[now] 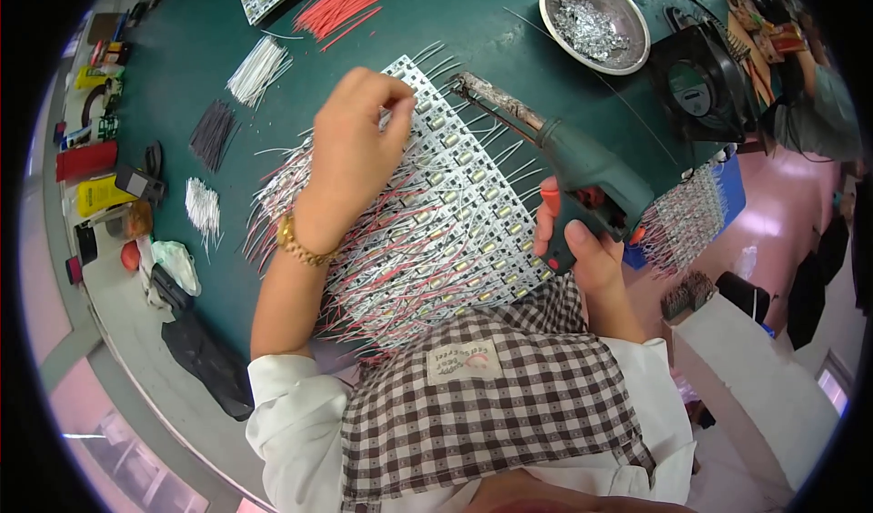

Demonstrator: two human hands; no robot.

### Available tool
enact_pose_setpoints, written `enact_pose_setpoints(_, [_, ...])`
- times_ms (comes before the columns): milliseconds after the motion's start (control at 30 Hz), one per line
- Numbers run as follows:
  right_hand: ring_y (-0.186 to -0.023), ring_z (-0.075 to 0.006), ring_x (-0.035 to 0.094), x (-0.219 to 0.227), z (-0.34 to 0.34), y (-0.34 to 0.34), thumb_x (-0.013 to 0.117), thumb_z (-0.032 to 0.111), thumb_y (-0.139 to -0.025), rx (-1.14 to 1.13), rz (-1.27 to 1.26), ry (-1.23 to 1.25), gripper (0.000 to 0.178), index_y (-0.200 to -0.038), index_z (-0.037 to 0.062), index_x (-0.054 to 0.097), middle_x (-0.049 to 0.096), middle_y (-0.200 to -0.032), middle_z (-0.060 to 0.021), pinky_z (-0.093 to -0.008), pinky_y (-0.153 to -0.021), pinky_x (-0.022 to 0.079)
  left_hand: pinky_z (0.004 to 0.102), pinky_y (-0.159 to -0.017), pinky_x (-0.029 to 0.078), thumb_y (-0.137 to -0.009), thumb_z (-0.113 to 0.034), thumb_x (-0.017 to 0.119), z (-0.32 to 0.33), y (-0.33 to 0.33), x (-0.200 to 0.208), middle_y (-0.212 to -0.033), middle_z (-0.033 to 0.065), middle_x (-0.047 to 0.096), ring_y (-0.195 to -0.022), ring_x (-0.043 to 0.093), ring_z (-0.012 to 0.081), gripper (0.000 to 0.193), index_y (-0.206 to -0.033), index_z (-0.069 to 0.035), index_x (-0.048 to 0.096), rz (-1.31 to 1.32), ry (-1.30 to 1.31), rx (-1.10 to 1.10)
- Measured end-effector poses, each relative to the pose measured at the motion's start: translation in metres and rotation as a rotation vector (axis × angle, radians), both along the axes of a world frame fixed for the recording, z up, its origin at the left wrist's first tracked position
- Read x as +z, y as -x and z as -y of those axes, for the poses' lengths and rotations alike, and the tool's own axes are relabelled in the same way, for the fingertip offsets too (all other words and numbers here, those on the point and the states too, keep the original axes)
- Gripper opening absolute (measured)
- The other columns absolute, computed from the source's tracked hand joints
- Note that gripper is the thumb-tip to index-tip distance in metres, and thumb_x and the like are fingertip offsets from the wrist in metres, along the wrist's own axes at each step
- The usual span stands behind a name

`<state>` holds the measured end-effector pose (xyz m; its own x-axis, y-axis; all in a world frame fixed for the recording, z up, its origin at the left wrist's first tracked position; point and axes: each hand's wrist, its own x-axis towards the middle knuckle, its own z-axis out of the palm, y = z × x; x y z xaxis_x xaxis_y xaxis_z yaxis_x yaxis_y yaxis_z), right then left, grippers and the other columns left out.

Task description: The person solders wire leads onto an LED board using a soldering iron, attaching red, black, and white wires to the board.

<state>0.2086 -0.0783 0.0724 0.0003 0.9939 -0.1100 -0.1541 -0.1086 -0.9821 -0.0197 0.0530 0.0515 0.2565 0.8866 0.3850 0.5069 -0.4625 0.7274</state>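
Nearest, a brown-and-white checked cloth apron reaches up to the near edge of a large white circuit board set with rows of small components, which lies mid-table on the dark green tabletop. Just right of the board's near part, the right hand is wrapped firmly round the handle of a dark green, pistol-shaped soldering gun with an orange trigger, its long scorched metal nose pointing far and left to the board's far right edge; whether its tip touches anything is unclear. Thin red and white wires spread thickly across the board's near and left parts. The left hand, a gold-coloured metal band at its wrist, is over the board's far part, thumb and forefinger drawn close together; I cannot tell whether they pinch anything. Left of the board lie a short white wire bundle and, farther off, a dark grey wire bundle. Well to the right is a black square-framed fan. Farther still come a longer white wire bundle at left, a round metal bowl containing crumpled silvery scraps at right, and a bright red wire bundle at far left.
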Motion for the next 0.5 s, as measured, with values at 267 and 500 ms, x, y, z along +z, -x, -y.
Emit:
enact_pose_setpoints(267, [-0.061, -0.0161, 0.055, -0.004, 0.005, 0.002, 0.062, 0.034, -0.085, 0.068, -0.009, 0.041, 0.053, -0.12, -0.0028, 0.048, 0.056, -0.074, -0.0097, -0.0275, -0.056, 0.046, 0.0251, -0.056, 0.045, -0.075, -0.002, 0.065, 0.006, -0.004, -0.026, -0.076, 0.0069, 0.059, -0.06, 0.055, 0.0132, 0.004, -0.079, -0.001, 0.063, -0.06, 0.108, 0.066])
enact_pose_setpoints(500, [-0.063, -0.016, 0.055, -0.003, 0.004, 0.006, 0.061, 0.032, -0.087, 0.084, 0.072, 0.038, 0.052, -0.122, -0.0028, 0.048, 0.056, -0.077, -0.0098, -0.0283, -0.057, 0.045, 0.0233, -0.056, 0.044, -0.075, -0.002, 0.066, 0.009, -0.004, -0.021, -0.076, 0.0056, 0.058, -0.061, 0.054, 0.0099, 0.004, -0.078, -0.001, 0.063, -0.034, 0.144, 0.134])
